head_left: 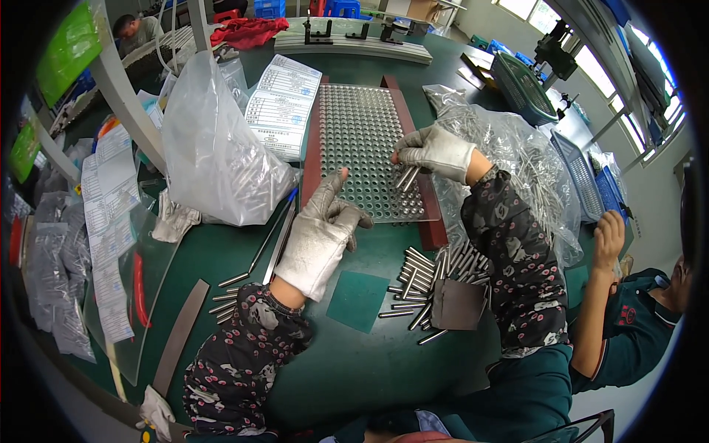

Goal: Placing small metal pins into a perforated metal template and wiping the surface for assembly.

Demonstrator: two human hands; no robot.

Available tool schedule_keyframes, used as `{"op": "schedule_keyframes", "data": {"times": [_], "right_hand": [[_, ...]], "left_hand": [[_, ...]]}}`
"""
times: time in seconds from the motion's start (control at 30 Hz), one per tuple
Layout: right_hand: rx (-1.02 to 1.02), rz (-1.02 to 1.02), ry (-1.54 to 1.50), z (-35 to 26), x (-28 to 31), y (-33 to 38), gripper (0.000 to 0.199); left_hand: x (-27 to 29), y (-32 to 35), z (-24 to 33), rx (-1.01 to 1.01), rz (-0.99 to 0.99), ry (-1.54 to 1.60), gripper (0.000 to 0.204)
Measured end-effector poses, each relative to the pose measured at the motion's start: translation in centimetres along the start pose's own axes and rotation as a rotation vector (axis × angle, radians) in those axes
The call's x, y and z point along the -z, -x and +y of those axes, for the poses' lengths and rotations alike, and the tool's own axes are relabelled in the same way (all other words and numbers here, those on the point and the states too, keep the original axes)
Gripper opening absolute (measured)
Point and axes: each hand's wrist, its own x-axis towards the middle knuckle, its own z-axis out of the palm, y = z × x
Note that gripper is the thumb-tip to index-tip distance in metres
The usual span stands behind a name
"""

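My right hand (437, 153), in a pale glove with bare fingertips, is closed around a few short metal pins (407, 178). It is over the right side of a clear plate (362, 159) full of round holes. Several pins stand in holes near the plate's near right corner; whether those farther back are filled is hard to tell. The plate rests on two reddish-brown bars (433, 235). My left hand (319, 235), gloved too, is by the near left corner with its fingers apart and nothing visible in them. Loose metal pins (417, 277) lie in a heap nearer me.
A brown square pad (457, 304) lies on the pin heap, beside a green square sheet (357, 301). Plastic bags stand left (214, 148) and right (517, 155), the right one holding metal rods. A printed sheet (279, 111) lies behind. At right, another person's hand (608, 240) is raised.
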Motion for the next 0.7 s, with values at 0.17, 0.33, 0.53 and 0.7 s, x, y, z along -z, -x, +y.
{"op": "schedule_keyframes", "data": {"times": [0.17,0.33,0.53,0.7], "right_hand": [[-0.023,-0.047,0.035,-0.8,0.4,0.3,0.022],[-0.107,0.001,0.009,-0.9,0.2,0.4,0.023],[-0.096,-0.028,0.004,0.6,0.6,-0.2,0.029],[-0.032,-0.019,0.128,0.3,0.5,0.0,0.035]], "left_hand": [[0.0,0.0,0.1,0.008,-0.004,-0.008,0.053],[0.0,0.0,0.4,0.019,-0.006,-0.031,0.052],[0.0,0.0,0.3,0.014,-0.013,-0.028,0.050],[0.0,-0.1,0.1,0.019,-0.019,-0.020,0.049]]}}
